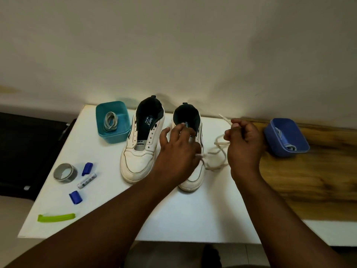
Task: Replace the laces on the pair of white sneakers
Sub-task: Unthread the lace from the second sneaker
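Two white sneakers stand side by side on the white tabletop (154, 215), toes near. The left sneaker (140, 151) has bare eyelets. The left hand (178, 151) rests on the right sneaker (191, 178), fingers spread, pinching the cream lace (216, 157) at its side. The right hand (244, 146) pinches the lace's other end, held up to the right. A teal tub (123, 136) at far left holds a grey lace (110, 121).

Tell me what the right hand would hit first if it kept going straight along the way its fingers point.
The right hand, pinching the white lace, points away toward the wall. Only the lace's free tip lies ahead, then likely the wall; depth is unclear.
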Action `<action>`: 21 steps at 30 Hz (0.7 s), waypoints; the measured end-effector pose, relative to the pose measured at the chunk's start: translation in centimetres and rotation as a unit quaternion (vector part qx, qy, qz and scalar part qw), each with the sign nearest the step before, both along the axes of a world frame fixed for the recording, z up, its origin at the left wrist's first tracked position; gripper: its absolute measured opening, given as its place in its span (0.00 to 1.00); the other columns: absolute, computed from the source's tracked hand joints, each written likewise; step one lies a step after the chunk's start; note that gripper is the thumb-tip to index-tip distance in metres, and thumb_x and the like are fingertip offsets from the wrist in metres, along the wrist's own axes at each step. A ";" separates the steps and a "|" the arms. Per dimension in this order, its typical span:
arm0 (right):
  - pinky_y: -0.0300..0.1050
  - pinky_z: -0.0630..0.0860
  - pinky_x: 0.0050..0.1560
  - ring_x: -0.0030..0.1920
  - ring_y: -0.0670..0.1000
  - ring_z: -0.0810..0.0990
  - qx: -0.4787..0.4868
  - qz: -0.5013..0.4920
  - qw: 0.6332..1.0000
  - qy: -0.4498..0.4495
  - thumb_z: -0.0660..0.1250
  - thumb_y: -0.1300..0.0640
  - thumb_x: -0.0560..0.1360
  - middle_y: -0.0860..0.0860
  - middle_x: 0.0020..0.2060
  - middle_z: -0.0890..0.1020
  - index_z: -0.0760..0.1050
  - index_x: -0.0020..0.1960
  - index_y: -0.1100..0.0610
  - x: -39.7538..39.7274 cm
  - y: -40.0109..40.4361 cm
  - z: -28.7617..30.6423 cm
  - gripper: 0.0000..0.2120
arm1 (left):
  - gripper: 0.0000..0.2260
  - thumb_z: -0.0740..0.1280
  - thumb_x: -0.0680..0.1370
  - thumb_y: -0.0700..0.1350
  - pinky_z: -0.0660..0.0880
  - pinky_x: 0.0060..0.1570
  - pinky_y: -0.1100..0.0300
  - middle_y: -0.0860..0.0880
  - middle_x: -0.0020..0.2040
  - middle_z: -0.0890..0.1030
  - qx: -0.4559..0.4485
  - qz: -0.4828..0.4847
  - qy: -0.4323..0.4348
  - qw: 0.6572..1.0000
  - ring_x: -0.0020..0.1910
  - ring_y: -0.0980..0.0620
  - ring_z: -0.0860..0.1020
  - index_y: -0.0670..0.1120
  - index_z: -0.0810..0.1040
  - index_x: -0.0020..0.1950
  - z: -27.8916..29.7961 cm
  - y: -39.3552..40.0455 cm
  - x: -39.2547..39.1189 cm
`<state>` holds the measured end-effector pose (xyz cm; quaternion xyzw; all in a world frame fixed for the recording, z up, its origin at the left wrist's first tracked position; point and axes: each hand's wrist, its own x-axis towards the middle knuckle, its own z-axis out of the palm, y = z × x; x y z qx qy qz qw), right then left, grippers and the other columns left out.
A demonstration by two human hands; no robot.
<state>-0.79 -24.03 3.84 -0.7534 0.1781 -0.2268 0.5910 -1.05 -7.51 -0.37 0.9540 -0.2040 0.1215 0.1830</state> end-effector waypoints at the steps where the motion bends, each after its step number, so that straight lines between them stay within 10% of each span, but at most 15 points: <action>1: 0.42 0.78 0.47 0.41 0.44 0.82 0.017 -0.012 1.000 -0.023 0.62 0.59 0.84 0.47 0.38 0.82 0.80 0.54 0.51 0.0 0.0 0.3 0.08 | 0.09 0.68 0.76 0.54 0.56 0.72 0.38 0.49 0.65 0.75 -0.024 0.002 -0.006 1.000 0.75 0.42 0.65 0.52 0.83 0.49 0.1 0.0 0.0; 7: 0.37 0.77 0.59 0.59 0.44 0.82 0.000 0.002 0.994 -0.109 0.60 0.60 0.85 0.47 0.56 0.84 0.75 0.67 0.53 -0.1 0.6 1.3 0.13 | 0.10 0.66 0.73 0.61 0.62 0.65 0.56 0.57 0.50 0.73 -0.286 -0.033 0.197 0.937 0.60 0.56 0.69 0.56 0.76 0.40 3.0 -0.3 -0.2; 10: 0.37 0.75 0.62 0.62 0.44 0.81 -0.006 0.012 0.996 -0.086 0.61 0.61 0.84 0.46 0.59 0.83 0.77 0.66 0.51 -0.2 0.6 0.2 0.13 | 0.12 0.71 0.75 0.53 0.73 0.48 0.67 0.51 0.42 0.79 -0.559 -0.040 0.227 0.796 0.45 0.59 0.77 0.44 0.80 0.41 6.7 0.5 -0.5; 15: 0.40 0.77 0.61 0.59 0.42 0.81 -0.051 0.014 0.998 -0.042 0.64 0.58 0.83 0.42 0.56 0.83 0.78 0.59 0.43 -0.2 0.1 -0.6 0.11 | 0.18 0.68 0.77 0.58 0.73 0.61 0.50 0.51 0.37 0.81 -0.836 0.009 0.175 0.521 0.45 0.51 0.79 0.49 0.80 0.33 11.2 4.5 0.1; 19: 0.50 0.80 0.53 0.49 0.44 0.81 -0.212 0.150 0.962 0.085 0.66 0.52 0.81 0.44 0.50 0.83 0.80 0.52 0.45 -0.4 0.1 -1.8 0.05 | 0.23 0.61 0.83 0.59 0.78 0.55 0.51 0.51 0.35 0.79 -0.884 0.090 0.126 0.441 0.41 0.51 0.79 0.50 0.75 0.32 11.6 5.8 0.5; 21: 0.50 0.81 0.48 0.44 0.45 0.81 -0.295 0.220 0.910 0.192 0.68 0.46 0.79 0.43 0.43 0.82 0.77 0.47 0.46 -1.0 0.5 -2.1 0.04 | 0.19 0.61 0.84 0.56 0.76 0.46 0.57 0.52 0.35 0.78 -0.862 0.150 0.102 0.474 0.38 0.54 0.78 0.49 0.74 0.36 10.6 5.9 1.0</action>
